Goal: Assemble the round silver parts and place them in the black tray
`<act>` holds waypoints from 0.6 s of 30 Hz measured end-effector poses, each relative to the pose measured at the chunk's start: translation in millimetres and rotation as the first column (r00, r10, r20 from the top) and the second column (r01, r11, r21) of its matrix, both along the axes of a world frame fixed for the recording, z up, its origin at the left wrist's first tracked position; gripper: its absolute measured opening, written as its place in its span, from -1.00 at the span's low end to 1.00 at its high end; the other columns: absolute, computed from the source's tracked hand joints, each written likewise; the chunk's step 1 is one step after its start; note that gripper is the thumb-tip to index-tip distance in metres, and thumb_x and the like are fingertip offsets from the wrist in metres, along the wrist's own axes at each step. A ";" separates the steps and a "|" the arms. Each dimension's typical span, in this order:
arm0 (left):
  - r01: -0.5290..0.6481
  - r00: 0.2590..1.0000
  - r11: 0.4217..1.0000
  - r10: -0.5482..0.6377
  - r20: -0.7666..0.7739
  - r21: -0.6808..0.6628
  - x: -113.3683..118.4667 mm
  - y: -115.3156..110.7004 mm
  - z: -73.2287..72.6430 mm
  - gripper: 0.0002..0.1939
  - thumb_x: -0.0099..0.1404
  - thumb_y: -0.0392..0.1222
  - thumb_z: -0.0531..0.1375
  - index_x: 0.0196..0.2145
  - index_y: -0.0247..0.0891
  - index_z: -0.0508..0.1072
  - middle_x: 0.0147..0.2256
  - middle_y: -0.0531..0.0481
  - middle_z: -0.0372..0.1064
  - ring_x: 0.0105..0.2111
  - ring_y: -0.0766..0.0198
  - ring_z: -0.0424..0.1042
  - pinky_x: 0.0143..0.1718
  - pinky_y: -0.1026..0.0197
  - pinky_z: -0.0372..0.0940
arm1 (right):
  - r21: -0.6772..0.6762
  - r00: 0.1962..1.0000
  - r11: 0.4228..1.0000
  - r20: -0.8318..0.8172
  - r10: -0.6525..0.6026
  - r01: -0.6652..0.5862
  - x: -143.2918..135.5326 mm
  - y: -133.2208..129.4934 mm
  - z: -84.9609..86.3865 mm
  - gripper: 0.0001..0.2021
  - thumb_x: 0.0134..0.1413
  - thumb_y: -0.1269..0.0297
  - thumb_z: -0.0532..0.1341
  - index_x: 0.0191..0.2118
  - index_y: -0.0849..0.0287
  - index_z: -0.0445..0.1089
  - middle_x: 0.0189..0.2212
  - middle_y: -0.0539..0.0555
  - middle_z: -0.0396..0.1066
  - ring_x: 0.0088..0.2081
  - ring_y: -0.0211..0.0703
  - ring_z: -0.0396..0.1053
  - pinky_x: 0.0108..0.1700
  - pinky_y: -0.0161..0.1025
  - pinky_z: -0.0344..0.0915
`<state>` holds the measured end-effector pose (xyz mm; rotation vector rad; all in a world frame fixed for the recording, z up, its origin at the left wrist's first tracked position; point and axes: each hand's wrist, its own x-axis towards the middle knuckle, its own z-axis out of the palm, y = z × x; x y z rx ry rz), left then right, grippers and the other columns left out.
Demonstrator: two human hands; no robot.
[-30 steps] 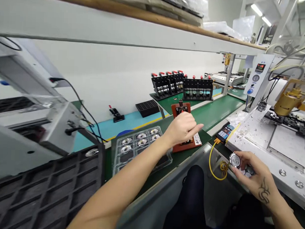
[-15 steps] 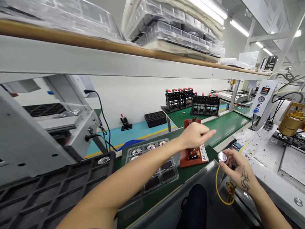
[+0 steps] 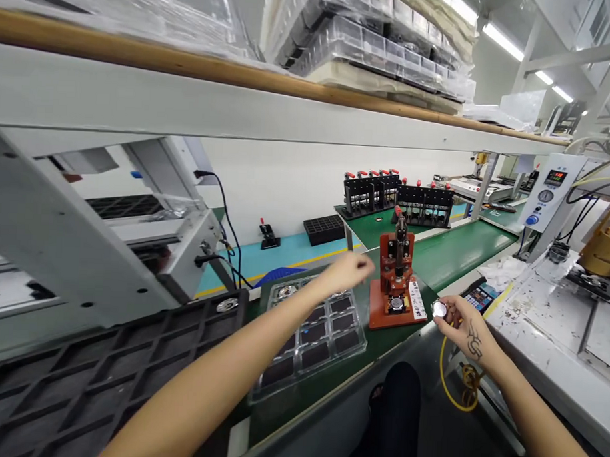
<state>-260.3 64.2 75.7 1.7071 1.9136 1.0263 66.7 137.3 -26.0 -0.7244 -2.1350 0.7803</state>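
My right hand holds a round, shiny silver watch-case-like part between thumb and fingers, just right of the red press fixture. My left hand is in the air over the back right of the clear compartment tray, its fingers curled and nothing visible in them. Between the hands stands the red press fixture, with an upright toggle clamp and a round part seated in its base. Silver round parts lie in the tray's back cells, partly hidden by my left arm.
A black grid tray at the left holds one silver ring part. Black clamp fixtures stand farther back. At the right are a white machine bench and a yellow cord. A loaded shelf crosses above.
My left hand has moved left, away from the press fixture, and its extended digit has curled in. The clamp and seated part now show. My right hand still holds the silver part, tilted differently.
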 end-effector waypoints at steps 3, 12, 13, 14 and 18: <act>0.123 0.992 0.979 -0.124 0.006 -0.160 25.7 -5.2 -51.3 -0.81 0.23 -0.07 0.34 -0.38 -0.24 0.61 -0.57 0.02 0.50 -0.57 0.17 0.47 -0.45 0.19 0.34 | 0.003 0.999 0.999 0.009 0.035 -0.035 -19.2 12.3 -8.8 -0.69 0.22 0.19 0.33 0.02 0.18 0.47 -0.39 -0.03 0.34 -0.40 -0.18 0.31 -0.33 -0.26 0.29; 0.110 0.991 0.984 -0.119 -0.056 -0.140 58.1 27.2 -91.9 -0.79 0.10 -0.17 0.40 -0.29 -0.27 0.57 -0.51 0.04 0.45 -0.42 0.16 0.46 -0.37 0.24 0.22 | -0.018 0.993 0.995 0.067 0.095 -0.094 -56.6 46.2 -35.3 -0.68 0.20 0.19 0.34 0.02 0.20 0.46 -0.36 -0.01 0.34 -0.37 -0.17 0.32 -0.27 -0.25 0.31; 0.113 0.991 0.984 -0.122 -0.056 -0.136 56.0 23.8 -92.1 -0.79 0.11 -0.17 0.39 -0.29 -0.27 0.57 -0.52 0.06 0.42 -0.44 0.18 0.43 -0.39 0.25 0.19 | -0.027 0.992 0.994 0.073 0.106 -0.104 -58.4 49.3 -38.9 -0.68 0.22 0.18 0.32 0.02 0.21 0.45 -0.33 0.00 0.35 -0.36 -0.17 0.32 -0.26 -0.24 0.33; 0.117 0.991 0.984 -0.126 -0.055 -0.133 52.9 18.4 -91.4 -0.79 0.11 -0.17 0.38 -0.28 -0.27 0.56 -0.53 0.08 0.39 -0.47 0.20 0.40 -0.40 0.24 0.17 | -0.035 0.989 0.992 0.081 0.122 -0.119 -61.2 52.3 -41.9 -0.69 0.23 0.17 0.32 0.02 0.20 0.45 -0.30 0.02 0.36 -0.36 -0.18 0.33 -0.25 -0.23 0.34; 0.119 0.991 0.984 -0.125 -0.038 -0.130 27.1 -18.0 -77.3 -0.75 0.18 -0.10 0.34 -0.20 -0.27 0.58 -0.55 0.16 0.29 -0.53 0.28 0.28 -0.43 0.25 0.12 | -0.059 0.967 0.975 0.130 0.218 -0.212 -81.3 62.5 -45.3 -0.70 0.17 0.17 0.39 -0.04 0.18 0.53 -0.22 0.05 0.37 -0.35 -0.19 0.34 -0.19 -0.19 0.38</act>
